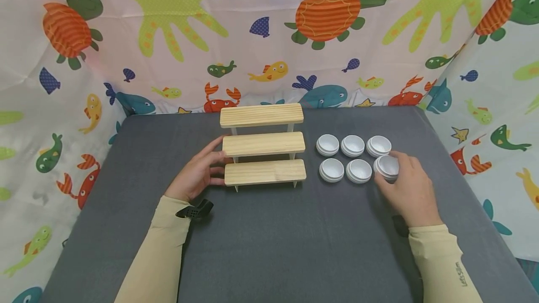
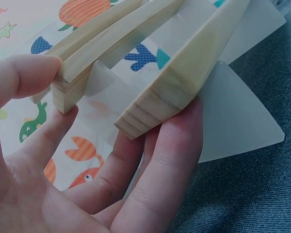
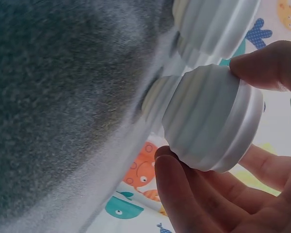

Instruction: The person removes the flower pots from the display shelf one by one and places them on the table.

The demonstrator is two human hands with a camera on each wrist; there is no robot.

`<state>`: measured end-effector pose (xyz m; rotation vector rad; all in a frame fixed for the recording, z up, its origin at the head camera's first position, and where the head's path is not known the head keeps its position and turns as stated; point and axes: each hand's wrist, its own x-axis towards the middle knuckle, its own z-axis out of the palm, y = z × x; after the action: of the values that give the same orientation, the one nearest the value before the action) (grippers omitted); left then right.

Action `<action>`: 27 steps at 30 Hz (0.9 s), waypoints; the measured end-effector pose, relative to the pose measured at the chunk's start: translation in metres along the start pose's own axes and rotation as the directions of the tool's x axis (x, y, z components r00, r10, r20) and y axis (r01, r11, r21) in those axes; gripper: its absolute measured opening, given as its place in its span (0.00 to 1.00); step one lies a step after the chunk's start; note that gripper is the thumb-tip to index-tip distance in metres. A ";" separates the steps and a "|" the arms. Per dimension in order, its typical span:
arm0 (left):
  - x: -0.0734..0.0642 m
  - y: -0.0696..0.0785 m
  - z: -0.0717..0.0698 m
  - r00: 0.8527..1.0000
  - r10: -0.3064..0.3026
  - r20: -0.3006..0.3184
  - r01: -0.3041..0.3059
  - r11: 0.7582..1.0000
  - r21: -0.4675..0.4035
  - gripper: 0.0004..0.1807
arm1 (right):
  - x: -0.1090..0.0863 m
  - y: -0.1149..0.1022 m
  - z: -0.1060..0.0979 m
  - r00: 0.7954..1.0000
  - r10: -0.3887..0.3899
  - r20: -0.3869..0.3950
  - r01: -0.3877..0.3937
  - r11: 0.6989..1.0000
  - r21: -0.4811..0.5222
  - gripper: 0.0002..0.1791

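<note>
A three-tier display stand (image 1: 264, 143) with pale wooden boards and translucent supports stands mid-table. My left hand (image 1: 194, 175) grips its left end. In the left wrist view, the thumb and index finger pinch the end of one board (image 2: 75, 90), while other fingers press under another board (image 2: 157, 104). At the right, my right hand (image 1: 414, 193) holds a small white ribbed bowl (image 3: 213, 119) between thumb and fingers. This bowl is at the near right of a group of similar white bowls (image 1: 353, 145). Whether it touches the table cannot be told.
The white bowls stand in two rows just right of the stand, close together. A dark grey cloth (image 1: 269, 247) covers the table. Behind and at both sides hangs a white curtain (image 1: 177, 78) printed with sea animals.
</note>
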<state>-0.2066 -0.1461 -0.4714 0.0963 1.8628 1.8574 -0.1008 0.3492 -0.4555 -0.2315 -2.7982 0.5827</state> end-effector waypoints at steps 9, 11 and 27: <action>0.001 -0.001 -0.001 1.000 0.004 0.003 -0.004 1.000 -0.008 0.37 | 0.002 0.004 0.004 0.998 0.020 0.055 -0.020 1.000 -0.004 0.36; 0.001 -0.001 -0.001 1.000 0.003 0.001 -0.003 1.000 -0.007 0.37 | 0.003 0.004 0.004 0.998 0.022 0.060 -0.022 1.000 -0.004 0.36; 0.003 -0.004 -0.002 1.000 0.005 -0.001 -0.005 1.000 -0.004 0.37 | 0.008 0.011 0.007 0.987 0.059 0.148 -0.054 0.998 -0.035 0.38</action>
<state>-0.2089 -0.1473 -0.4762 0.0984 1.8609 1.8649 -0.1094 0.3579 -0.4646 -0.2856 -2.9553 0.5925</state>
